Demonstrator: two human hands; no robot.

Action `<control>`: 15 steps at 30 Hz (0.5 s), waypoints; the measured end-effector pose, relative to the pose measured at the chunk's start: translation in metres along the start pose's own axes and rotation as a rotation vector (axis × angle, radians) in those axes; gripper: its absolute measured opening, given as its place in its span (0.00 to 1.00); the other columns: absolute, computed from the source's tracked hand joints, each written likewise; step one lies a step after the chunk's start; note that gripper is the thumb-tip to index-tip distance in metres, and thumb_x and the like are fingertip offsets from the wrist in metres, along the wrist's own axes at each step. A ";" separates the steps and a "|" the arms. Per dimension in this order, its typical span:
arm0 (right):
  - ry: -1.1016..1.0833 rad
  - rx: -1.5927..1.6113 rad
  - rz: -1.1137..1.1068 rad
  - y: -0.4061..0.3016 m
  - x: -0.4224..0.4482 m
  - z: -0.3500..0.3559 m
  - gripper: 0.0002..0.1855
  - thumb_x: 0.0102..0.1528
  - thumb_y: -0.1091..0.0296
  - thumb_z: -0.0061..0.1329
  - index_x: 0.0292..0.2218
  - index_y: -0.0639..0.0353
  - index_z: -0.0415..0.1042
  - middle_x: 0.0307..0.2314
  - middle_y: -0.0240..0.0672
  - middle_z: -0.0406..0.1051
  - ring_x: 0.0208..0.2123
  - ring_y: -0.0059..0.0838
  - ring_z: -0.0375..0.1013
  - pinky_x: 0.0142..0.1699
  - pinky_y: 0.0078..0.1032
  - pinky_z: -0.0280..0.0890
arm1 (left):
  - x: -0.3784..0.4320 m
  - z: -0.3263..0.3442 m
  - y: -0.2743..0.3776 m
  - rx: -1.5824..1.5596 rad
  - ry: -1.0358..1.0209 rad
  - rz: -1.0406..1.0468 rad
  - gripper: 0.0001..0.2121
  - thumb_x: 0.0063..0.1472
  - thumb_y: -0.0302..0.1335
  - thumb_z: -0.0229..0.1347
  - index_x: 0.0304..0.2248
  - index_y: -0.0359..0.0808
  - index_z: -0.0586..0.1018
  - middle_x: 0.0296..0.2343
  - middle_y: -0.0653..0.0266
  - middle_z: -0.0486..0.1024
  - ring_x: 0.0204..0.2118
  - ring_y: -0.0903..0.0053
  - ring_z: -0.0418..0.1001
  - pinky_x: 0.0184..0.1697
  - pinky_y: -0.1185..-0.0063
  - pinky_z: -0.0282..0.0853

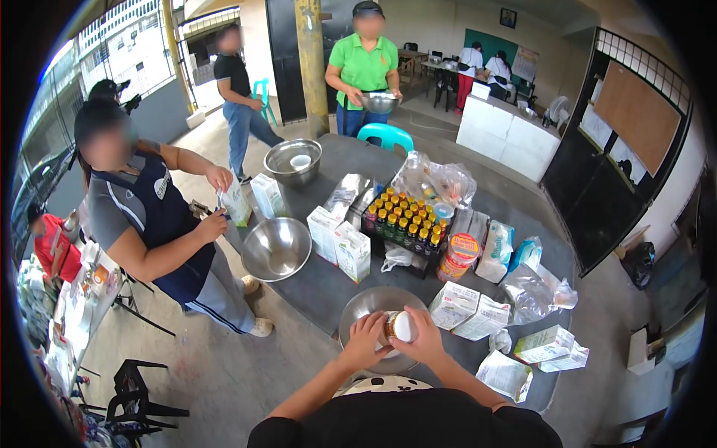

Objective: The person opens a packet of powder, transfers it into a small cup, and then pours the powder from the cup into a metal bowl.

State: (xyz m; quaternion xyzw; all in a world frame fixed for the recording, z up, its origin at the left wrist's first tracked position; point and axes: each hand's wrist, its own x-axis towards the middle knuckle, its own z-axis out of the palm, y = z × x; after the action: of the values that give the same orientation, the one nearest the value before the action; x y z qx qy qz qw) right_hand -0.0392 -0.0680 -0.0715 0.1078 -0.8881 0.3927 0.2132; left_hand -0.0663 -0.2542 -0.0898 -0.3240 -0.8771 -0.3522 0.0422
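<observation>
Over a wide stainless steel bowl (358,305) close in front of me, both hands hold a small jar (404,327) with a white lid. My left hand (365,340) clasps the jar's left side, where a brown part of it shows. My right hand (420,337) wraps around the lidded end, which points to the right. The jar is tilted on its side. Just right of the bowl stand two white printed cartons (455,307), upright and side by side. The bowl's inside is partly hidden by my hands.
The dark table (302,302) also bears a second steel bowl (276,250), white cartons (353,252), a crate of yellow-capped bottles (400,224), a red-lidded tub (459,255) and plastic bags (529,294). At left, a person in an apron (168,224) handles a carton. Another person holds a bowl (380,102) across the table.
</observation>
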 end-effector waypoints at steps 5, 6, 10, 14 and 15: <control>-0.011 0.013 0.024 0.004 -0.005 0.000 0.39 0.37 0.52 0.61 0.48 0.59 0.64 0.41 0.43 0.67 0.41 0.42 0.70 0.43 0.32 0.67 | -0.002 0.001 0.003 -0.013 -0.004 -0.008 0.37 0.43 0.33 0.62 0.53 0.36 0.60 0.52 0.57 0.59 0.55 0.59 0.55 0.54 0.64 0.50; -0.012 0.018 0.032 0.004 -0.005 0.000 0.39 0.37 0.52 0.61 0.48 0.59 0.64 0.41 0.43 0.67 0.42 0.42 0.70 0.43 0.32 0.67 | -0.001 0.000 0.004 -0.013 -0.010 -0.013 0.37 0.43 0.33 0.62 0.53 0.37 0.60 0.52 0.57 0.58 0.55 0.59 0.55 0.54 0.64 0.50; -0.011 0.037 0.046 0.005 -0.007 0.001 0.39 0.37 0.52 0.61 0.49 0.58 0.64 0.41 0.43 0.67 0.42 0.41 0.70 0.44 0.32 0.67 | -0.003 0.001 0.005 -0.008 -0.024 -0.037 0.37 0.43 0.33 0.62 0.53 0.37 0.60 0.52 0.57 0.58 0.55 0.59 0.54 0.54 0.64 0.49; -0.011 0.041 0.059 0.003 -0.008 0.000 0.39 0.37 0.53 0.61 0.49 0.58 0.64 0.41 0.43 0.67 0.42 0.41 0.70 0.44 0.31 0.67 | -0.005 0.001 0.006 -0.002 -0.035 -0.044 0.37 0.43 0.33 0.62 0.53 0.37 0.60 0.52 0.58 0.58 0.55 0.60 0.54 0.54 0.64 0.49; -0.018 0.042 0.062 0.002 -0.006 -0.001 0.39 0.37 0.53 0.61 0.49 0.58 0.64 0.41 0.43 0.67 0.42 0.41 0.70 0.44 0.32 0.67 | -0.004 0.001 0.005 0.001 -0.035 -0.044 0.37 0.43 0.33 0.62 0.53 0.37 0.60 0.52 0.58 0.58 0.55 0.60 0.54 0.54 0.64 0.49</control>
State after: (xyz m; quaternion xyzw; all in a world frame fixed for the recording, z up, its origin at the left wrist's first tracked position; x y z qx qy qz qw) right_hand -0.0339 -0.0659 -0.0750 0.0881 -0.8846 0.4165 0.1905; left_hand -0.0600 -0.2530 -0.0884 -0.3109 -0.8847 -0.3469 0.0190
